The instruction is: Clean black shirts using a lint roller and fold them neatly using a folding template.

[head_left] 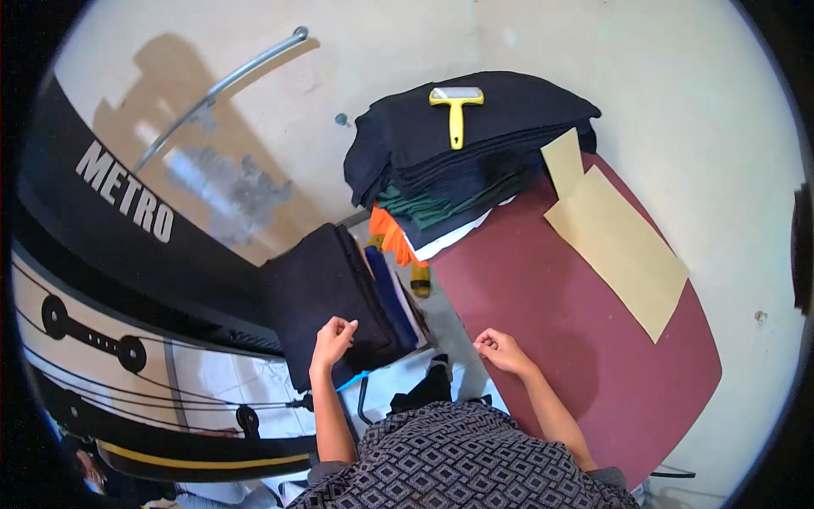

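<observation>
My left hand hovers over or rests on a stack of folded black cloth at the left; whether it touches is unclear. Its fingers are curled in, with nothing visible in them. My right hand is at the near left edge of a maroon table, thumb and fingertips drawn together, with no object showing between them. A tall pile of folded dark garments stands at the table's far end. On top of it lies a lint roller with a yellow handle and a white roll.
Flat tan cardboard pieces lie along the table's right side. Orange cloth hangs under the garment pile. A large black machine with cables fills the left side. A metal rail is fixed to the wall.
</observation>
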Motion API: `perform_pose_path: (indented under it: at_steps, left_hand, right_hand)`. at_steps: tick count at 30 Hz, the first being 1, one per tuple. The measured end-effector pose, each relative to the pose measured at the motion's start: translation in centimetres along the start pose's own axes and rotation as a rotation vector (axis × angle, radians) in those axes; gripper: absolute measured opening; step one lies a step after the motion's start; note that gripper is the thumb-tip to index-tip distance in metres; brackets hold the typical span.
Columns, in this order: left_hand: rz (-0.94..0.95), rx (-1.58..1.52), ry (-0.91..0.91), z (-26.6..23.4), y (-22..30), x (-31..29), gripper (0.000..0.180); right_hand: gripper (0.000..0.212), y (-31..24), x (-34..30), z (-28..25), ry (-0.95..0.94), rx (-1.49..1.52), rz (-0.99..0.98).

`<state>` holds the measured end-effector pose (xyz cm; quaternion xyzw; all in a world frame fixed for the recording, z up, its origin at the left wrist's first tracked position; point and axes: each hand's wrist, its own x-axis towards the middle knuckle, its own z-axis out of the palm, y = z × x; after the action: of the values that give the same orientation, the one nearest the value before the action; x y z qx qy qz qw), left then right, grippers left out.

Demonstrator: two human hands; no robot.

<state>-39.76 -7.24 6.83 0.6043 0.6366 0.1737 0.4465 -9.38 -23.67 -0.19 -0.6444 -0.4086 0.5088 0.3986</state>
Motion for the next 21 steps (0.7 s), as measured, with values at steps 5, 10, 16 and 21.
perform_pose_path:
  at_steps: [5,10,16,21]
  left_hand:
    - [0.629,-0.094,-0.009,3.2,10.0,5.8,0.012]
    - [1.022,0.110,0.123,6.3,19.2,13.1,0.022]
    - [1.206,0.398,0.195,9.0,23.7,20.1,0.030]
    - [1.284,0.359,0.156,8.5,24.7,21.8,0.028]
  right_hand:
    - [0.012,-3.1,3.3,-4.8,0.078,-0.038,-0.076]
    - [0.014,-11.2,11.3,-8.2,0.229,-0.153,-0.390]
    - [0.028,-20.2,23.1,-9.5,0.721,-0.319,-0.568]
    - [0.049,-24.6,26.2,-9.0,0.677,-0.614,-0.146]
